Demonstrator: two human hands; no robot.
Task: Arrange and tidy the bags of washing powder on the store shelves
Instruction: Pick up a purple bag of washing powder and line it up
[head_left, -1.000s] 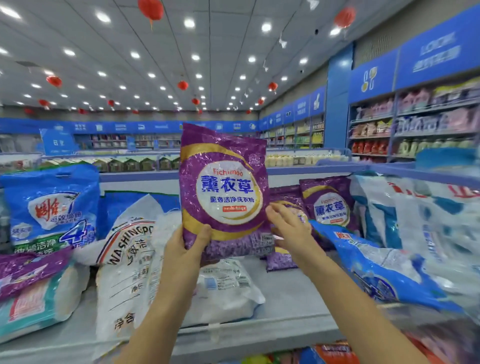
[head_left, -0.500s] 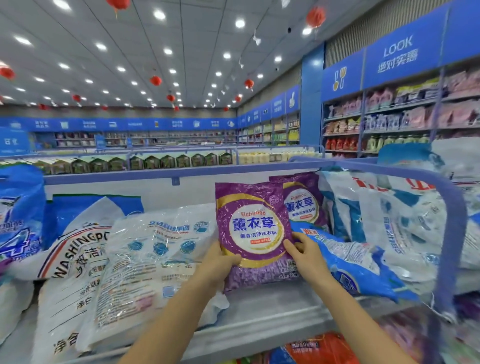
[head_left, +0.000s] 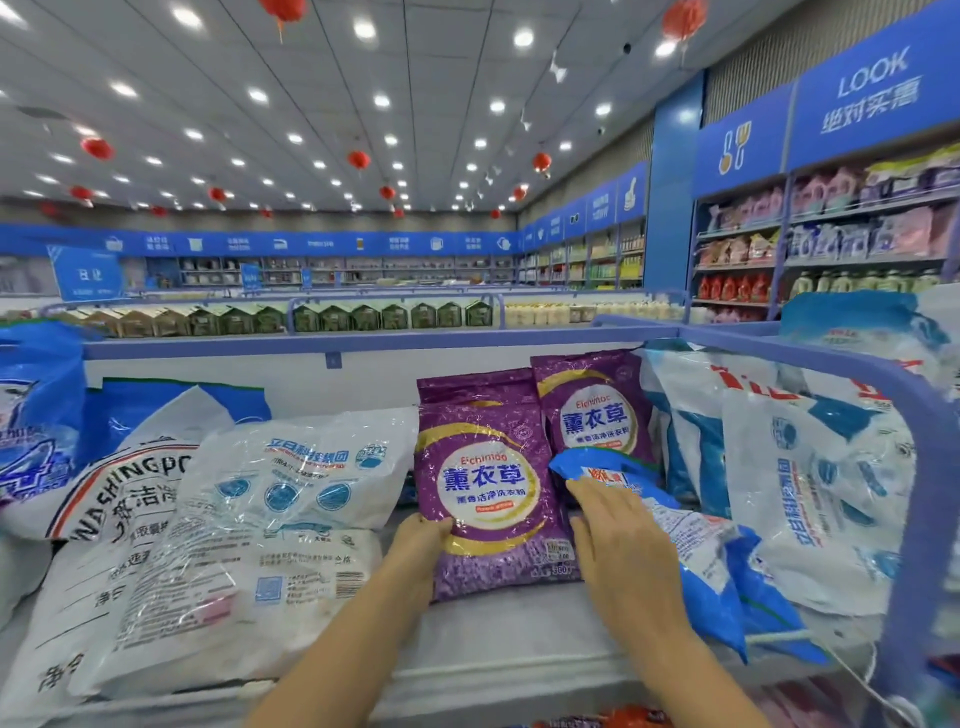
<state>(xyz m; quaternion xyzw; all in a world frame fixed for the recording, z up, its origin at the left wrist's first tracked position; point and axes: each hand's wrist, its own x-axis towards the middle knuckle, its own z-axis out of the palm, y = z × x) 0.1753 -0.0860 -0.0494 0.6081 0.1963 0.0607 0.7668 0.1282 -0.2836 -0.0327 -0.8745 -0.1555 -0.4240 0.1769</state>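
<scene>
A purple bag of washing powder (head_left: 493, 493) stands leaning on the grey shelf (head_left: 498, 639), in front of another purple bag whose top shows behind it. My left hand (head_left: 421, 545) grips its lower left edge. My right hand (head_left: 618, 540) lies flat, fingers apart, on a blue bag (head_left: 722, 577) that has toppled forward just right of the purple one. A second visible purple bag (head_left: 592, 410) stands behind the blue bag.
Large white bags (head_left: 270, 530) lie flat at the left, with blue bags (head_left: 36, 415) behind them. White-and-blue bags (head_left: 810, 478) stand at the right inside a blue shelf rail (head_left: 930, 499). Other aisles and wall shelves lie beyond.
The purple bag came down from mid-air onto the shelf, set in front of the other purple bags. My right hand let go of it and moved onto the toppled blue bag.
</scene>
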